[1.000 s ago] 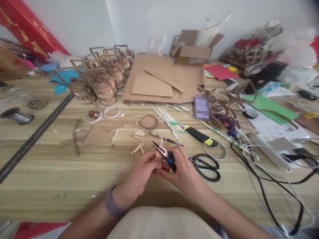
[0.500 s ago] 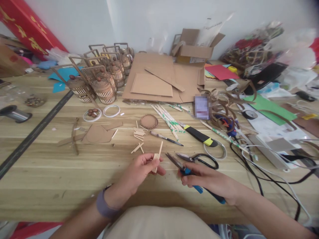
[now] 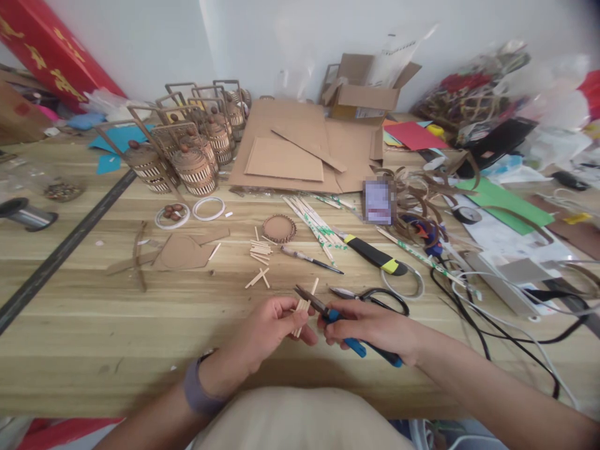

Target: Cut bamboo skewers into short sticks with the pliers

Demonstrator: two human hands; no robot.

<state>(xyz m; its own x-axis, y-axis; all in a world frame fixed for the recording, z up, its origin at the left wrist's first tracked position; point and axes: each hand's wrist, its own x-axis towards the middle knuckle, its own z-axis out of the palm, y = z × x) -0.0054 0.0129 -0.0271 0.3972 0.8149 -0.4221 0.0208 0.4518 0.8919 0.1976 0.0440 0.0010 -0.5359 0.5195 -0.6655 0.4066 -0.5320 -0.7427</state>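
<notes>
Pinched in my left hand (image 3: 281,320) is a small bundle of thin wooden sticks (image 3: 302,307), one of them standing out above the others. My right hand (image 3: 359,324) grips blue-handled pliers (image 3: 340,320), whose dark jaws lie at the longer stick near its lower part. Whether the jaws are closed on the stick I cannot tell. Beyond my hands lie short cut sticks (image 3: 261,250) in a loose pile and a few crossed sticks (image 3: 258,278). A round cardboard disc edged with braid (image 3: 279,229) rests behind them, beside a pen (image 3: 312,259).
Black-handled scissors (image 3: 387,300) lie just beyond my right hand, with a utility knife (image 3: 375,254) farther back. Wrapped chopsticks (image 3: 316,228) sit mid-table. Small woven baskets (image 3: 194,169) stand at back left, cardboard sheets (image 3: 285,159) at the back. Cables (image 3: 487,312) run along the right.
My right hand has moved left with the pliers, bringing their jaws from beside the bundle to the longer stick. The left hand has shifted slightly right, and the bundle now leans more.
</notes>
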